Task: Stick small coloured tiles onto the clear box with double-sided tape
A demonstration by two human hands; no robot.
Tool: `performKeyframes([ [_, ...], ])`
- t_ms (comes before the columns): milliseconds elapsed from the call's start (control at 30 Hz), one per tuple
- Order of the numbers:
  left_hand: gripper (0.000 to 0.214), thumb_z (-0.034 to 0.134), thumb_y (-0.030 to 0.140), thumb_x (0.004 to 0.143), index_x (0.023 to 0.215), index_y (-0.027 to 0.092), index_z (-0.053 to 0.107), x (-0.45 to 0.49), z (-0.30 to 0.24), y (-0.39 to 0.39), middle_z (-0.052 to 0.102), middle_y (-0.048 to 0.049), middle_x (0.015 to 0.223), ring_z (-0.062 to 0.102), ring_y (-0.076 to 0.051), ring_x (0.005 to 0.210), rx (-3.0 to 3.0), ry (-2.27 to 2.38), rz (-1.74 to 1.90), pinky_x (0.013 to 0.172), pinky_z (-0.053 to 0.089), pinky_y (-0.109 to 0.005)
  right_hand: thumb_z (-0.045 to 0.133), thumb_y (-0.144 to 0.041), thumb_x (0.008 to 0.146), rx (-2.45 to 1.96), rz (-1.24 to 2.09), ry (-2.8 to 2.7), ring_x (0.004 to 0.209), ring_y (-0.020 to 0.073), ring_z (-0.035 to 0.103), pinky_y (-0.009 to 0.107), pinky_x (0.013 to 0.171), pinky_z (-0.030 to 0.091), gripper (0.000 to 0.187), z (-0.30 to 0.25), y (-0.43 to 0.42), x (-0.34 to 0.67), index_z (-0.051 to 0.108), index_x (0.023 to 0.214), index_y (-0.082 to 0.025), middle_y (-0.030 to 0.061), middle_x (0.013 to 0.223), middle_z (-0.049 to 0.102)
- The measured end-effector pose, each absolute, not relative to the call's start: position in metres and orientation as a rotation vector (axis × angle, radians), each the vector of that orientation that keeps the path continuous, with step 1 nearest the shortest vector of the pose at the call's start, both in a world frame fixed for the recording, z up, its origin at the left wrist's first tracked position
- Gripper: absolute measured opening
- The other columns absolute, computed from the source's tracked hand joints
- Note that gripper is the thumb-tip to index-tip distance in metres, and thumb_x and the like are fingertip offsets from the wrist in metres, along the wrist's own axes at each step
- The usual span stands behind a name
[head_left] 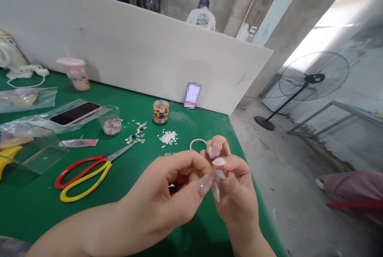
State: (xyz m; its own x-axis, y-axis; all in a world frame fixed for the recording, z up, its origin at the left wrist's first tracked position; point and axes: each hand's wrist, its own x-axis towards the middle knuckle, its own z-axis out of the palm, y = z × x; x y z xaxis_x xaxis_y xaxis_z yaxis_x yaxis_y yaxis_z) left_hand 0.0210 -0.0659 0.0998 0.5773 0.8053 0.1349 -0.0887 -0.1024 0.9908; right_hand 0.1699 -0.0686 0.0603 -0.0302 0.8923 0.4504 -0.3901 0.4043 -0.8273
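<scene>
My left hand [173,187] and my right hand [239,187] meet over the table's right side, fingertips pinched close together. Whatever is between them is too small or too hidden to name. Just behind the fingers lies a pale ring [195,142], partly covered by my right hand. Beyond my left hand are a heap of tiny white pieces [168,137] and a scatter of small coloured pieces [138,131]. Scissors [86,175] with one red and one yellow handle lie left of my left hand, their blades partly open.
On the green table [131,99] stand a clear cup of beads [111,123], a multicoloured round container [161,111] and a pink cup with straw [76,74]. A phone [76,113] lies left; another screen [192,95] leans against the white partition [143,53]. A fan [314,78] stands right.
</scene>
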Motion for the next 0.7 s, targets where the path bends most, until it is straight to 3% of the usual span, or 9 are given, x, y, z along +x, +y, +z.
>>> performKeyframes([
  [233, 0.022, 0.051, 0.033, 0.088, 0.072, 0.018, 0.049, 0.02, 0.099, -0.067, 0.035, 0.0057, 0.056, 0.03, -0.009, 0.052, 1.618, 0.677, 0.788, 0.046, 0.025, -0.021, 0.072, -0.038, 0.082, -0.578, 0.727, -1.476, 0.087, 0.0164, 0.05, 0.033, 0.082, 0.048, 0.012, 0.062, -0.065, 0.182, 0.077, 0.092, -0.042, 0.0017, 0.097, 0.048],
  [433, 0.016, 0.049, 0.025, 0.088, 0.076, 0.018, 0.055, 0.009, 0.097, -0.066, 0.041, 0.004, 0.062, 0.033, -0.009, 0.054, 1.812, 0.747, 0.759, 0.046, 0.028, -0.019, 0.074, -0.038, 0.081, -0.635, 0.622, -1.551, 0.092, 0.0202, 0.052, 0.039, 0.084, 0.05, 0.015, 0.064, -0.065, 0.187, 0.077, 0.094, -0.044, 0.0031, 0.1, 0.052],
  [700, 0.013, 0.05, 0.015, 0.086, 0.074, 0.019, 0.053, 0.002, 0.097, -0.065, 0.046, 0.0052, 0.061, 0.035, -0.007, 0.052, 2.146, 0.754, 0.869, 0.047, 0.028, -0.018, 0.075, -0.035, 0.08, -0.675, 0.568, -1.599, 0.093, 0.0204, 0.055, 0.037, 0.083, 0.048, 0.017, 0.066, -0.067, 0.193, 0.077, 0.094, -0.044, 0.0024, 0.104, 0.054],
])
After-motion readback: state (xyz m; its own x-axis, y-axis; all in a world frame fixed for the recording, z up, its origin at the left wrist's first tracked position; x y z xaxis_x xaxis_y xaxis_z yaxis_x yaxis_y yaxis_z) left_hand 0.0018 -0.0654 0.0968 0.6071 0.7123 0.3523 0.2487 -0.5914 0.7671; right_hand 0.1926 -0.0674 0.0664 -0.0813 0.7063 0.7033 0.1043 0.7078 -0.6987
